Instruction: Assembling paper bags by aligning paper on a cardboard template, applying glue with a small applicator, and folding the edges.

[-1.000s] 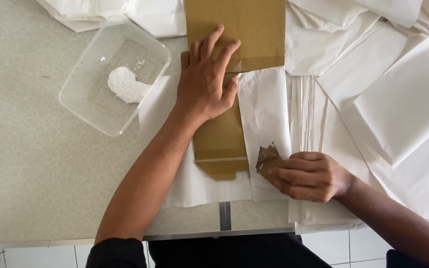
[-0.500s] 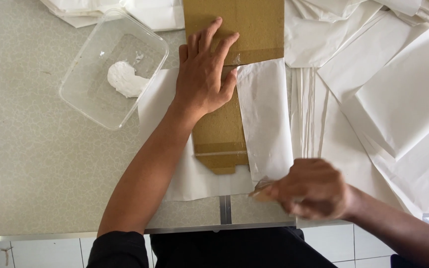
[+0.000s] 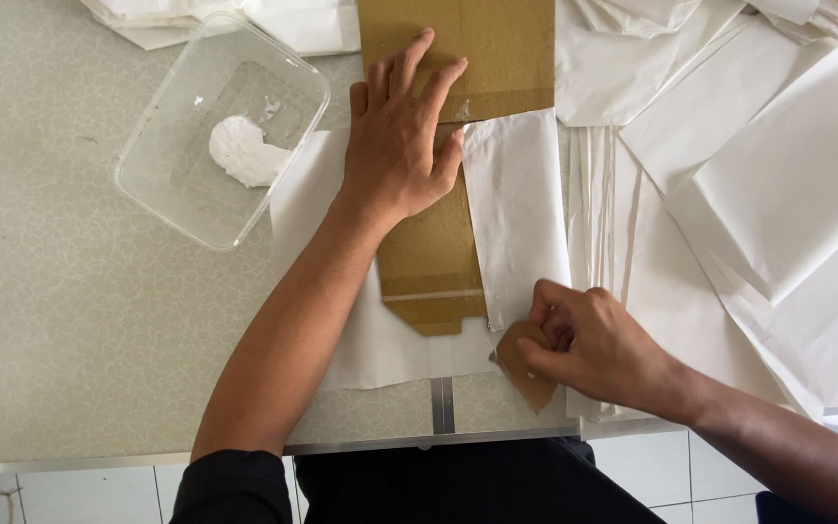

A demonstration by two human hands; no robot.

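Left hand (image 3: 400, 146) lay flat, pinning the cardboard strip (image 3: 434, 262) on the white paper (image 3: 521, 209); right hand (image 3: 589, 344) pinched a small cardboard scrap (image 3: 526, 374) near the tabletop's (image 3: 70, 349) front edge, gluing the fold.

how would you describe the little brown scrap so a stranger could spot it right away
Start at the long brown cardboard strip that the left hand presses flat mid-table, then drop to its near end and go right. There the right hand pinches a small cardboard scrap at the white sheet's lower corner. It is the only small, loose brown piece among white paper.
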